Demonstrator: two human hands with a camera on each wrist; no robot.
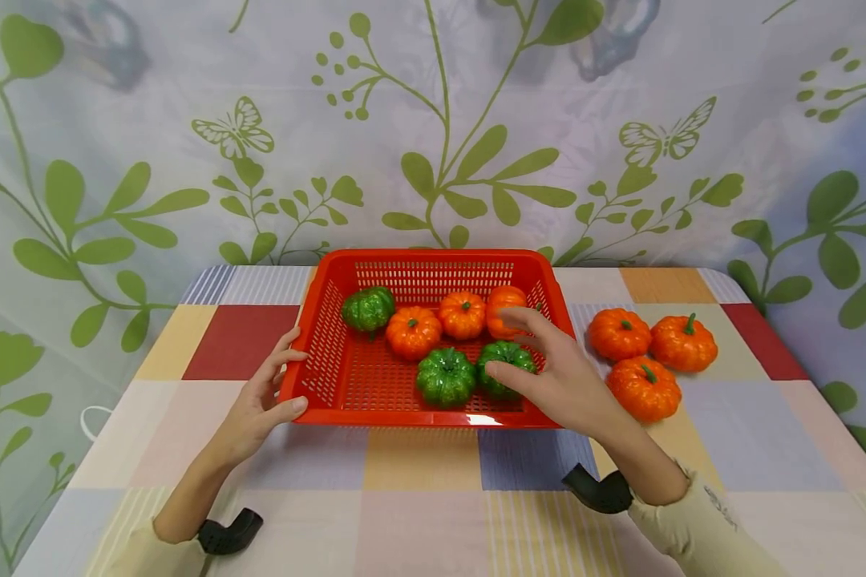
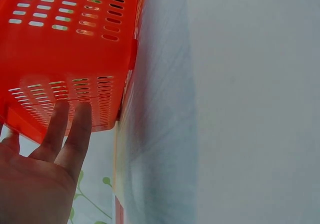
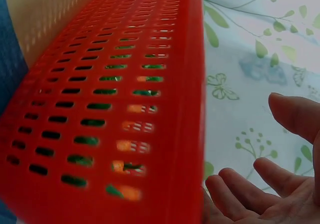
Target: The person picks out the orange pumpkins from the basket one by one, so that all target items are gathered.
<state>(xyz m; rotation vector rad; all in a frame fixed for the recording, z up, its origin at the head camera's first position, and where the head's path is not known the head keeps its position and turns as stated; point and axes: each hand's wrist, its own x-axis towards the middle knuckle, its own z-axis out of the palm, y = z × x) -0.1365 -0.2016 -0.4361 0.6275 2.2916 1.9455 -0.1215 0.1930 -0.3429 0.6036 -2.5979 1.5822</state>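
Observation:
A red perforated plastic basket [image 1: 433, 417] holds several small toy pumpkins. Inside it, a green pumpkin [image 1: 446, 377] and another green pumpkin [image 1: 503, 353] lie near the front wall. My right hand [image 1: 559, 377], fingers spread and thumb apart, is above the basket's right front part, overlapping that second green pumpkin in the head view. Nothing shows between the fingers [image 3: 235, 191] in the right wrist view. On the other side, my left hand [image 1: 248, 413] rests at the basket's left end, with extended fingers [image 2: 75, 134] against the outer wall and the thumb by the front corner.
Three orange pumpkins [image 1: 645, 390] sit on the patchwork tablecloth [image 1: 418, 521] to the right of the basket. Along the basket's back lie a green pumpkin [image 1: 368, 309] and orange ones [image 1: 413, 332]. A leaf-patterned curtain [image 1: 433, 120] hangs behind the table.

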